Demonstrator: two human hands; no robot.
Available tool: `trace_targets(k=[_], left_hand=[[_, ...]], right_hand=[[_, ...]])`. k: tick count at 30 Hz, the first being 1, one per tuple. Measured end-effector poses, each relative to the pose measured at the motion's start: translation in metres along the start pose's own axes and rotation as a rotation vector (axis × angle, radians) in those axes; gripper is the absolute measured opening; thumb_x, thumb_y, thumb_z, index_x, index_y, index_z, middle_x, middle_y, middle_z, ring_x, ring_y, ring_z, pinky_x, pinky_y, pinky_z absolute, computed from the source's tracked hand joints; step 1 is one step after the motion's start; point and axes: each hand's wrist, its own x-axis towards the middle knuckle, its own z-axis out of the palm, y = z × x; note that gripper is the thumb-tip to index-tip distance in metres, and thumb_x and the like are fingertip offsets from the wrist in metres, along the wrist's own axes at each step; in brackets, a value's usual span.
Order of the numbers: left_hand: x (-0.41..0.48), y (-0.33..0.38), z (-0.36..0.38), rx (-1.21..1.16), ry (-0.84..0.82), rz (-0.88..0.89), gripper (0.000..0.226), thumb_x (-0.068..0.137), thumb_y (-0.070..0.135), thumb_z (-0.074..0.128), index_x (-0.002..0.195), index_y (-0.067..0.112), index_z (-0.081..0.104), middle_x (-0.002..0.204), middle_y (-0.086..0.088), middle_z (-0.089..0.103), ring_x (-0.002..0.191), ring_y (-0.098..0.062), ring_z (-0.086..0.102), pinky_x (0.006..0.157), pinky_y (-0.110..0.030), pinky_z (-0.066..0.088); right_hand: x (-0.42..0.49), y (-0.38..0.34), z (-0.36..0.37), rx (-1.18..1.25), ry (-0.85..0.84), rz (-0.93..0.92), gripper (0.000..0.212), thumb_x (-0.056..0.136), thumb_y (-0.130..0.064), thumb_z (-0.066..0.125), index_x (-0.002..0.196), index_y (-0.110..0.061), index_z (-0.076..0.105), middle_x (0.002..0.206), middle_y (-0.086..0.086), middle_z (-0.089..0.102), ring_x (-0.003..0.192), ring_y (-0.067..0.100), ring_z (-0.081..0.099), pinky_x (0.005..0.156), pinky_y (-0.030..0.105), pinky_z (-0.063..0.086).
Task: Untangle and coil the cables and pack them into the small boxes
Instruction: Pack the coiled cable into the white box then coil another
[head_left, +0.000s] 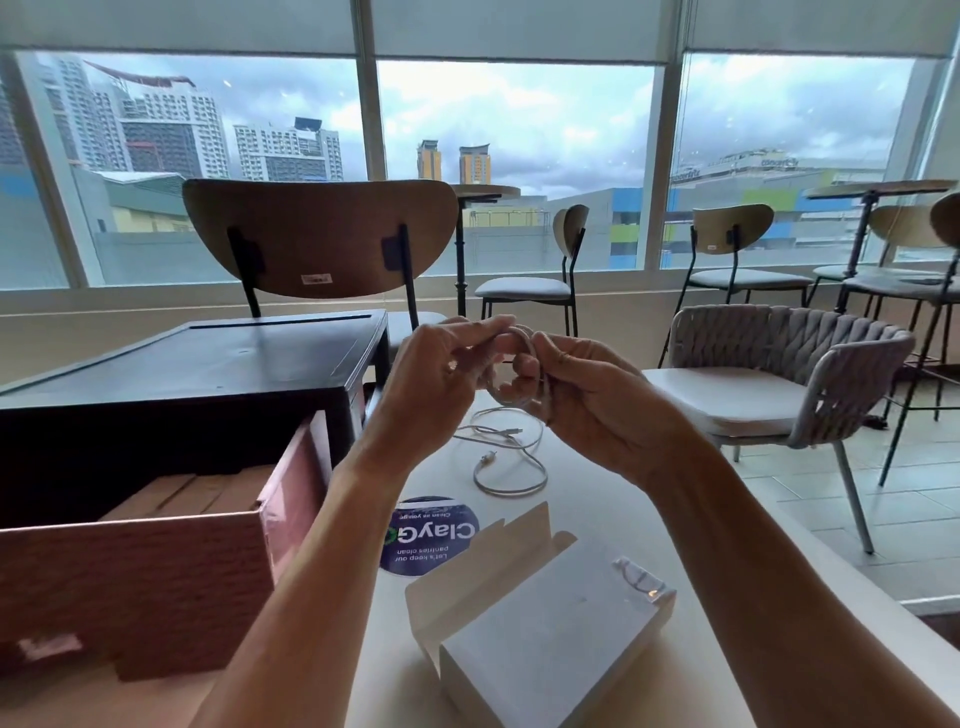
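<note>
Risk: the coil (511, 401) looks springy. If either pinch slackens, the loops would likely spring apart and drop onto the loose cable (511, 457) on the surface (576, 493) below, tangling with it. Left hand (441, 366) pinches the coil's left side, fingers curled. Right hand (587, 397) curls round its right side. Both are raised, beyond the open small box (550, 639).

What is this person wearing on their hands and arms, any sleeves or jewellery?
No gloves on the left hand or the right hand. Both forearms are bare, with no sleeves, watch or bracelet in view. A thin ring sits on one right-hand finger.
</note>
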Motion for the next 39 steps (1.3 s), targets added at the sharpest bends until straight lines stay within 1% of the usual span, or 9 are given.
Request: trace_targets(k=[6,10,13,16,20,23,26,31,39], left_hand=[[-0.002,0.002,-0.004,-0.083,0.039,-0.059,0.025,0.1,0.02,0.056,0.12,0.021,0.07,0.084,-0.007,0.074,0.072,-0.011,0.067,0.067,-0.026,0.059],[-0.005,0.002,0.001,0.054,-0.027,-0.076,0.034,0.103,0.014,0.05,0.135,0.024,0.058,0.078,0.0,0.069,0.058,-0.004,0.057,0.058,-0.018,0.051],[-0.007,-0.004,0.004,0.221,-0.142,-0.097,0.044,0.104,0.009,0.043,0.146,0.023,0.044,0.083,0.005,0.067,0.06,-0.007,0.058,0.063,-0.029,0.055],[-0.01,0.0,0.007,0.354,-0.295,-0.101,0.046,0.103,0.002,0.043,0.146,0.018,0.045,0.092,-0.001,0.068,0.074,-0.007,0.062,0.065,-0.015,0.049],[-0.011,0.013,0.011,0.412,-0.432,-0.14,0.036,0.103,0.01,0.049,0.137,0.016,0.058,0.107,-0.003,0.07,0.076,0.007,0.058,0.06,-0.002,0.04],[-0.009,0.019,0.004,0.464,-0.551,-0.169,0.035,0.1,0.006,0.054,0.129,0.022,0.065,0.115,0.002,0.07,0.091,-0.003,0.064,0.079,-0.018,0.052],[-0.007,0.026,-0.006,0.407,-0.651,-0.188,0.031,0.098,0.007,0.058,0.12,0.025,0.071,0.102,0.008,0.07,0.087,-0.006,0.066,0.073,-0.02,0.054],[-0.004,0.037,-0.016,0.146,-0.614,-0.146,0.012,0.095,0.019,0.065,0.094,0.016,0.076,0.071,0.011,0.065,0.064,0.001,0.055,0.064,-0.018,0.046],[-0.002,0.04,-0.032,0.002,-0.542,-0.2,0.016,0.092,0.02,0.064,0.079,0.013,0.071,0.054,0.013,0.057,0.054,0.0,0.05,0.054,-0.015,0.043]], right_hand=[[0.007,0.007,0.009,0.135,0.065,-0.076,0.034,0.102,-0.018,0.038,0.107,0.006,0.061,0.067,-0.001,0.044,0.059,0.008,0.043,0.078,0.027,0.052],[0.007,0.006,0.005,0.268,0.112,-0.117,0.03,0.103,-0.017,0.037,0.107,0.003,0.058,0.068,0.0,0.054,0.055,0.007,0.047,0.07,0.027,0.055],[0.008,0.004,-0.002,0.394,0.197,-0.165,0.033,0.104,-0.019,0.038,0.103,0.001,0.064,0.076,0.003,0.068,0.052,0.005,0.052,0.071,0.023,0.052],[0.006,0.001,-0.005,0.408,0.333,-0.269,0.04,0.101,-0.017,0.044,0.085,0.002,0.075,0.086,0.01,0.073,0.055,0.007,0.057,0.078,0.022,0.049],[0.005,0.005,-0.002,0.157,0.518,-0.352,0.026,0.101,-0.011,0.046,0.098,0.003,0.068,0.094,0.012,0.074,0.064,0.012,0.06,0.073,0.023,0.053],[0.006,0.008,0.0,0.038,0.646,-0.382,0.022,0.102,-0.009,0.046,0.104,0.002,0.065,0.091,0.01,0.075,0.077,0.016,0.07,0.082,0.026,0.058],[0.005,0.011,0.0,-0.184,0.733,-0.403,0.023,0.103,-0.009,0.047,0.093,-0.006,0.067,0.084,0.006,0.076,0.083,0.02,0.074,0.087,0.031,0.057],[0.001,0.014,0.005,-0.668,0.694,-0.332,0.027,0.105,-0.017,0.043,0.09,-0.016,0.066,0.077,0.002,0.076,0.073,0.015,0.074,0.076,0.021,0.056],[0.002,0.014,0.009,-0.863,0.533,-0.358,0.029,0.106,-0.016,0.04,0.094,-0.015,0.066,0.067,-0.005,0.071,0.065,0.005,0.067,0.07,0.012,0.05]])
